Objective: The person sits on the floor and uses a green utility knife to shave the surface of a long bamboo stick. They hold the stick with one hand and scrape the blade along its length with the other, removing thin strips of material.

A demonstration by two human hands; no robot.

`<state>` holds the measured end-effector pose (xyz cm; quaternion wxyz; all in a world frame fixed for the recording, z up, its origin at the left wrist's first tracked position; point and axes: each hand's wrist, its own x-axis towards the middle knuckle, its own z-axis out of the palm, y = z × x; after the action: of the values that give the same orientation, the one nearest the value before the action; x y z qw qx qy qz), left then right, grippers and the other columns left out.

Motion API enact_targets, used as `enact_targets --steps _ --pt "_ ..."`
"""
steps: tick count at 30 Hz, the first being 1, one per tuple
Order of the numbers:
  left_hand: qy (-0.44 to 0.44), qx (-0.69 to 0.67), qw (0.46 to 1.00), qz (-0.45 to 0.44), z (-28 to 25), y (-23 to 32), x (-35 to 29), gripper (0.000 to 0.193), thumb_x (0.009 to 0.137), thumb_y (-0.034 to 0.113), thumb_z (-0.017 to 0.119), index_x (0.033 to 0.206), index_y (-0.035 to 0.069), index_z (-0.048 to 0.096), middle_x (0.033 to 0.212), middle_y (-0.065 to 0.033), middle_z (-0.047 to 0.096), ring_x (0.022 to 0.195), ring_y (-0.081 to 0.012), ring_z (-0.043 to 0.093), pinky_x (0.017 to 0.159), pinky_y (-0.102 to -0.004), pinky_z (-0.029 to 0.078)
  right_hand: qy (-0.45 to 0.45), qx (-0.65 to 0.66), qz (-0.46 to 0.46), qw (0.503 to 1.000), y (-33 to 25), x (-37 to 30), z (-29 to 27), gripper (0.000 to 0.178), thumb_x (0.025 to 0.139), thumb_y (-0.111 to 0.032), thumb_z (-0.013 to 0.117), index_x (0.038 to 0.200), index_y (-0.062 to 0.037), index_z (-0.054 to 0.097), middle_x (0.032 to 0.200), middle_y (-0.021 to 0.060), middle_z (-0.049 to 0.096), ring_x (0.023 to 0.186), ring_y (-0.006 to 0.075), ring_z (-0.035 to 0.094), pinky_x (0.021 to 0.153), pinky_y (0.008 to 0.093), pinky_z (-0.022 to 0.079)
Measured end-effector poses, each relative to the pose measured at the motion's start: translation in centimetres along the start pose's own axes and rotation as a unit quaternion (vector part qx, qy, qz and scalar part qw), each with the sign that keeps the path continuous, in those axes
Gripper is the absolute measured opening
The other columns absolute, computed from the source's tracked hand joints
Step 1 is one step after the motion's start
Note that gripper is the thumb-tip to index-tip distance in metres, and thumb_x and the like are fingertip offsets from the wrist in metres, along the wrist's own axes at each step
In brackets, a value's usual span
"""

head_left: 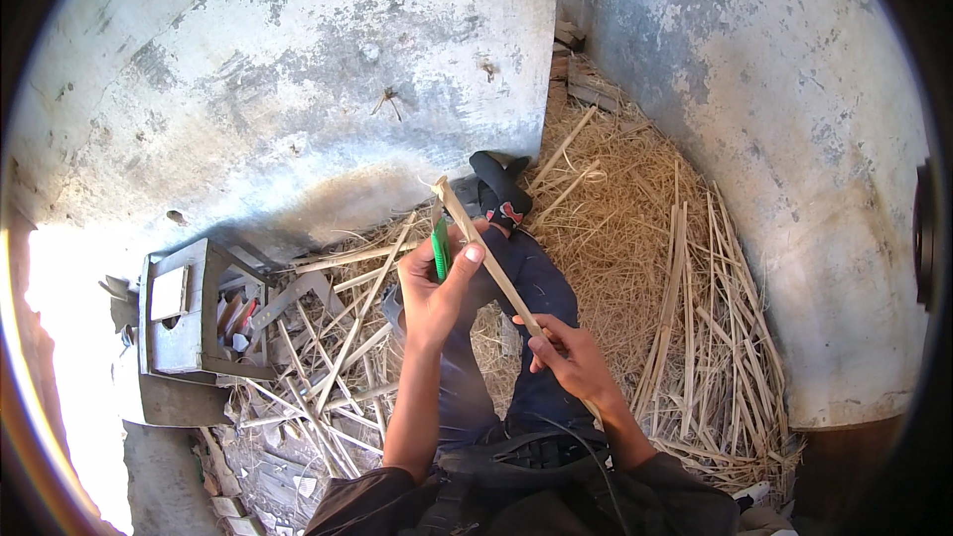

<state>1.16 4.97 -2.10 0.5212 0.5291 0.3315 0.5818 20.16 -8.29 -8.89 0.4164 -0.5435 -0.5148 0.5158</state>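
My left hand [433, 303] is closed round a green-handled knife [440, 250], with the thumb along the strip side. The knife stands upright, its metal blade up against the far part of a pale wooden strip [499, 276], which looks like split bamboo. A thin curl shows at the strip's far tip. My right hand [564, 355] grips the same strip lower down, between thumb and fingers. The strip slants from upper left to lower right above my legs, and its near end passes under my right wrist.
Brownish shavings [615, 268] cover the floor ahead and to the right. Long split strips [685, 328] lie along the right wall [794, 189]; more sticks [347, 347] cross on the left. A small wooden stool [204, 308] lies tipped at far left. A peeling wall [328, 69] stands ahead.
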Motion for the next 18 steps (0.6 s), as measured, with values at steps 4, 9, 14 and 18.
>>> enact_targets --steps 4,9,14,18 --pt "-0.004 0.01 1.0 0.005 -0.2 -0.3 0.0 0.033 0.101 0.021 0.077 0.118 -0.007 0.075 0.063 0.0083 0.05 0.052 -0.0008 0.037 0.049 -0.0225 0.025 0.004 -0.001 -0.063 0.998 0.0 0.3 0.2 0.041 0.108 -0.021 0.066 0.144 -0.0008 0.062 0.094 0.004 0.071 0.083 0.0119 0.071 0.074 0.03 0.055" --pt "-0.005 0.021 1.0 0.018 0.4 0.3 -0.4 0.028 0.101 0.021 0.076 0.113 -0.004 0.078 0.066 0.0065 0.056 0.055 -0.0012 0.041 0.051 -0.0216 0.028 0.028 0.029 -0.188 0.981 -0.6 2.0 0.1 0.043 0.108 -0.019 0.065 0.147 0.0005 0.06 0.104 0.0073 0.069 0.086 0.0108 0.069 0.075 0.0302 0.056" --pt "-0.043 0.057 0.997 0.029 0.3 1.3 -1.0 0.026 0.1 0.011 0.075 0.121 -0.004 0.078 0.099 -0.0078 0.08 0.085 -0.0069 0.065 0.078 -0.025 0.053 0.045 0.04 -0.133 0.989 -2.4 2.3 0.5 0.041 0.11 -0.021 0.062 0.143 0.0024 0.064 0.092 0.0042 0.067 0.077 0.0084 0.058 0.069 0.0278 0.05" --pt "-0.067 0.185 0.977 0.083 -0.4 2.8 -1.3 0.039 0.101 0.027 0.073 0.124 -0.003 0.077 0.093 -0.0096 0.075 0.081 -0.0114 0.065 0.075 -0.0276 0.049 0.074 0.035 -0.173 0.982 -2.5 2.8 1.1 0.047 0.112 -0.029 0.057 0.146 0.0023 0.062 0.071 -0.006 0.051 0.058 0.0022 0.043 0.053 0.0216 0.033"
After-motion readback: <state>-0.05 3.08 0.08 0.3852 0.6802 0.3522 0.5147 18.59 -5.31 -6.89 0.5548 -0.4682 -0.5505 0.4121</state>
